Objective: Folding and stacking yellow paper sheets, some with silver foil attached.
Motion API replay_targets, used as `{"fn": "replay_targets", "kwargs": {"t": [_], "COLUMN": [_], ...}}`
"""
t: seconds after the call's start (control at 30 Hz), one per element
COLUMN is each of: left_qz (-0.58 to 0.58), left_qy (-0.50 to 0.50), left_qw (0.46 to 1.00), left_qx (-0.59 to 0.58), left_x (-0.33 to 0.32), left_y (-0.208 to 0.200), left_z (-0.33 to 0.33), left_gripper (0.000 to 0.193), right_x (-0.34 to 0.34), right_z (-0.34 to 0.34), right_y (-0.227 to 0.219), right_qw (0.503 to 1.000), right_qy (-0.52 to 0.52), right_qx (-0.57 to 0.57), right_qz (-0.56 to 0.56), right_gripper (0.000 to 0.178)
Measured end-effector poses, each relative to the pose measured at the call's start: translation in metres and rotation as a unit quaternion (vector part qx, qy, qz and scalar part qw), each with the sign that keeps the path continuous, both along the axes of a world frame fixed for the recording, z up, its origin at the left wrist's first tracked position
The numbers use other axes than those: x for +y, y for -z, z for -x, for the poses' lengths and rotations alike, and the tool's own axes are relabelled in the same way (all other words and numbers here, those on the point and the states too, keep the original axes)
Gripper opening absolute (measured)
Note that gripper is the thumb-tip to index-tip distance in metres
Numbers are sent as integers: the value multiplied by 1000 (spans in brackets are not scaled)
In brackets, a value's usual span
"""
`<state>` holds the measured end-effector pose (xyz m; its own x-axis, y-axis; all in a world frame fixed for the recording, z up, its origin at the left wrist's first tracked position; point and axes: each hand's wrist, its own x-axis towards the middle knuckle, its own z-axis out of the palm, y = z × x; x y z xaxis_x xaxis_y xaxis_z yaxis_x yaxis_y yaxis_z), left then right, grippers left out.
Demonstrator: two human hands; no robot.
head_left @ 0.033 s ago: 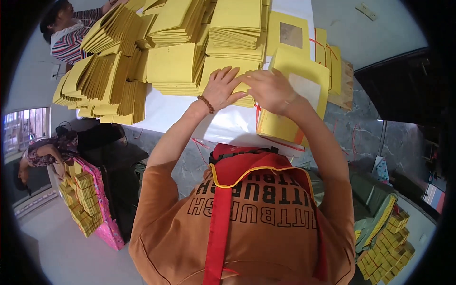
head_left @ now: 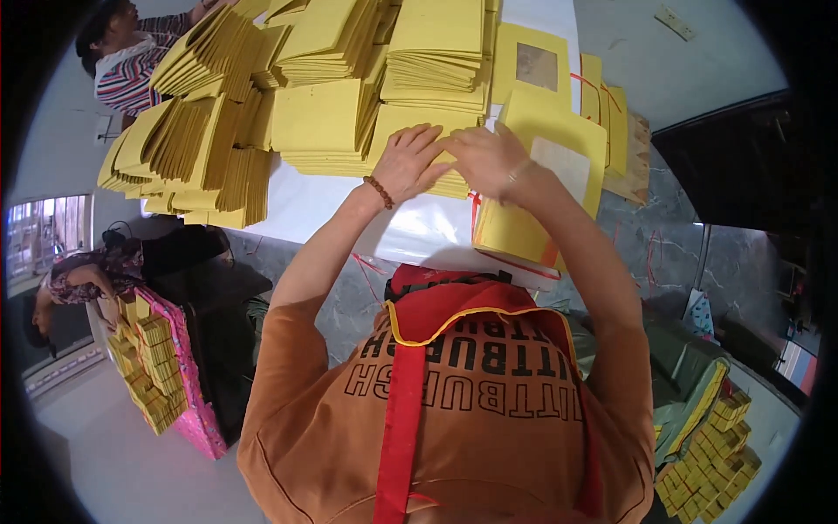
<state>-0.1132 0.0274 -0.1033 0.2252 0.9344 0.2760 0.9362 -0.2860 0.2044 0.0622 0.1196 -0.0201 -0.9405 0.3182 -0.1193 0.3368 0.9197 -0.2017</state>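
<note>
My left hand [head_left: 407, 164] lies with its fingers stretched out on the near yellow folded-paper stack [head_left: 401, 122], a beaded bracelet round its wrist. My right hand [head_left: 491, 161], palm down and a little blurred, reaches left over the right end of that stack; its fingers look stretched out, close to the left fingertips. Under and beside the right wrist is a thick pile of yellow paper sheets [head_left: 515, 231] with a pale rectangular patch [head_left: 560, 164] on top. A red tie shows at this pile's left side. I see nothing clearly gripped in either hand.
More yellow folded stacks [head_left: 319, 113] crowd the white-covered table [head_left: 305, 196]. Tied yellow bundles [head_left: 615, 131] stand at its right edge. A person in a striped top [head_left: 131, 83] is at the far left; another person [head_left: 96, 271] bends over a pink-sided container [head_left: 196, 410] holding yellow bundles.
My right hand has shifted very slightly, its wrist now more blurred. My left hand stays in place on the stack.
</note>
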Motion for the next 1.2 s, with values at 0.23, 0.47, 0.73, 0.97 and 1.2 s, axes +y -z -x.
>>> {"fn": "replay_targets", "kwargs": {"t": [0.23, 0.47, 0.73, 0.97, 1.2], "left_qz": [-71, -44, -51, -53, -97], "left_qy": [-165, -190, -186, -171, -157], "left_qw": [983, 981, 981, 984, 982], "left_qx": [-43, 7, -29, -24, -31], "left_x": [-15, 1, 5, 8, 8], "left_y": [4, 14, 10, 6, 11], "left_z": [5, 3, 4, 8, 7], "left_gripper": [33, 38, 35, 31, 27], "right_x": [22, 26, 20, 22, 12], "right_z": [51, 51, 59, 65, 62], "right_y": [21, 44, 45, 29, 35], "right_qw": [977, 983, 984, 967, 974], "right_qy": [46, 59, 45, 54, 86], "right_qx": [-202, -151, -160, -225, -192], "right_qz": [47, 85, 67, 102, 83], "right_gripper": [39, 72, 92, 100, 96]}}
